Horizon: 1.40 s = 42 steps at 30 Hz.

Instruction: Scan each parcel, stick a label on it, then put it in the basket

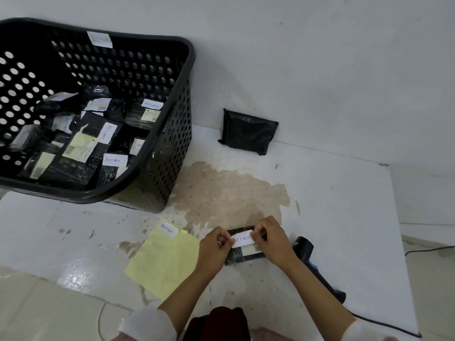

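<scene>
Black plastic basket [182, 77] already holds many labelled parcels, so most work looks done. Left hand [214, 247] and right hand [270, 238] pinch a white label [243, 239] by its ends over the small parcel [243, 254] on the table [344, 205]. One parcel [248, 131] waits by the wall (unlabelled, it seems). Scanner [310, 257] lies just right; yellow backing sheet [162, 262] left; nothing blocks the basket.

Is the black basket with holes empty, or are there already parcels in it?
Not empty. The black perforated plastic basket already holds several black wrapped parcels, lying across its floor, some with white RETURN labels.
</scene>
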Each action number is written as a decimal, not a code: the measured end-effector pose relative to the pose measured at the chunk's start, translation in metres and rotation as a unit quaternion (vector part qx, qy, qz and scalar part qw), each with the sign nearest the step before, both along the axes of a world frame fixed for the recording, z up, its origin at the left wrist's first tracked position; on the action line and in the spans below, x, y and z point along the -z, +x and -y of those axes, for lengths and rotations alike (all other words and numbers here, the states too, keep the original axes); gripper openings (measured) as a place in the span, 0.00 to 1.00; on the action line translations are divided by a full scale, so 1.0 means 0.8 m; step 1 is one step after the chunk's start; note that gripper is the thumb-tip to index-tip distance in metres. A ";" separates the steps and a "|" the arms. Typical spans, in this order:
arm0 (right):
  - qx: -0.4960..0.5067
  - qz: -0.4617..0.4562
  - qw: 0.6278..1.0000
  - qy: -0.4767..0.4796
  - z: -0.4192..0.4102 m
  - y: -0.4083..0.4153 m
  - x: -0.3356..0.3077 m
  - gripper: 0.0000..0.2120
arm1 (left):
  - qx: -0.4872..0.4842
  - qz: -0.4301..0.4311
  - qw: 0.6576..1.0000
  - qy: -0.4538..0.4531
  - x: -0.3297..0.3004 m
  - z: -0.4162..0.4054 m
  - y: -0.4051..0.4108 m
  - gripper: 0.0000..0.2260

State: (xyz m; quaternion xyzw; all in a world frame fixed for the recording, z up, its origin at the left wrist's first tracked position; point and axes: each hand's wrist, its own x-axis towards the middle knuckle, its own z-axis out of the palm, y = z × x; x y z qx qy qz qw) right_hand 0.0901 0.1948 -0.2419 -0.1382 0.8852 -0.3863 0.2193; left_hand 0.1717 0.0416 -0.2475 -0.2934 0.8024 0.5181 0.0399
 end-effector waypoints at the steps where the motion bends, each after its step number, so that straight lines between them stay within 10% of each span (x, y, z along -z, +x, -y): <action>1: -0.009 -0.005 1.000 0.010 -0.004 0.005 0.002 0.07 | 0.008 0.007 1.000 0.003 0.002 0.000 0.004 0.05; 11: -0.056 -0.152 0.975 0.150 0.003 0.040 0.018 0.06 | 0.018 0.025 0.999 -0.014 0.011 -0.001 0.018 0.07; 19: 0.018 -0.099 0.995 0.014 -0.015 0.045 0.017 0.13 | 0.018 0.007 0.996 -0.092 0.008 -0.012 0.023 0.11; 23: -0.143 -0.242 0.947 0.155 -0.032 0.075 0.035 0.22 | 0.017 0.048 0.992 -0.118 0.014 -0.007 0.032 0.14; 29: -0.177 -0.212 0.922 0.271 -0.037 0.085 0.039 0.33 | 0.041 0.153 0.986 -0.043 0.021 -0.020 0.022 0.16; 42: 0.024 -0.124 0.992 0.026 -0.006 0.068 -0.033 0.32 | -0.069 -0.051 0.993 0.078 -0.074 -0.032 -0.032 0.20</action>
